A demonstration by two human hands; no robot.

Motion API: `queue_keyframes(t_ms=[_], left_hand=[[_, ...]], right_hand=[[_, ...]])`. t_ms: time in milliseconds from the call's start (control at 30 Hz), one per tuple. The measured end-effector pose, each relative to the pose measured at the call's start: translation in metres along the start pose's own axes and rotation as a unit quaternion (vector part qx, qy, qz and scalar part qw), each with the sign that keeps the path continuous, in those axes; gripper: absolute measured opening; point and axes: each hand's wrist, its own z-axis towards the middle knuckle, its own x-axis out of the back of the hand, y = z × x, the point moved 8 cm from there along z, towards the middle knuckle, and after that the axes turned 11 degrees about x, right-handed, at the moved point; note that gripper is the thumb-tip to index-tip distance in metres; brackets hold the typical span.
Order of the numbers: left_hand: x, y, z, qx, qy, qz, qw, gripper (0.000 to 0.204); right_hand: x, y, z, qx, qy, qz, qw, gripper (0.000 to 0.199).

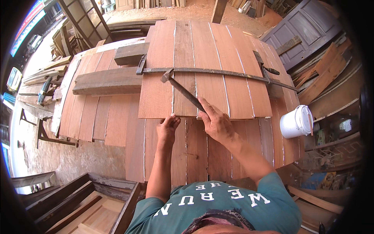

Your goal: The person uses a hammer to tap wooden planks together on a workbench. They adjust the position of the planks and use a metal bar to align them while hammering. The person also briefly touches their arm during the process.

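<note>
A panel of reddish-brown boards (pixel 206 50) with white glue lines along its seams lies before me, raised on other wood. Across it runs a long metal bar clamp (pixel 210 71), with one jaw at the left edge and its handle end at the right. My right hand (pixel 219 124) grips a hammer (pixel 183 90) by the lower handle; the head is over the panel, close to the clamp bar. At the near edge, by a glue seam, my left hand (pixel 169 128) has thumb and fingers closed on the panel's rim. Its fingertips are partly hidden.
More glued panels (pixel 187 152) lie underneath. Thick timber beams (pixel 109 81) sit to the left, and a white bucket (pixel 296 121) stands at the right. A dark wooden frame (pixel 89 202) is at lower left. A purple-grey door (pixel 304 33) leans at back right.
</note>
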Motion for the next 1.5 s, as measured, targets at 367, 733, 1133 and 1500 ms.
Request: queue_keyframes(t_ms=[367, 733, 1133, 1500], left_hand=[[0.006, -0.005, 0.005, 0.008, -0.017, -0.01, 1.0, 0.02], [0.004, -0.004, 0.005, 0.007, 0.001, -0.012, 1.0, 0.02], [0.008, -0.022, -0.011, 0.029, 0.03, 0.012, 0.999, 0.042], [-0.109, -0.158, -0.026, 0.182, -0.08, 0.121, 0.973, 0.064]], right_hand=[[-0.013, 0.004, 0.005, -0.044, -0.053, 0.005, 0.998, 0.051], [-0.013, 0.02, -0.003, -0.063, -0.086, -0.027, 0.994, 0.048], [0.088, 0.06, -0.125, -0.253, 0.115, 0.039, 0.96, 0.044], [0.131, 0.083, -0.203, -0.233, 0.212, -0.009, 0.949, 0.042]])
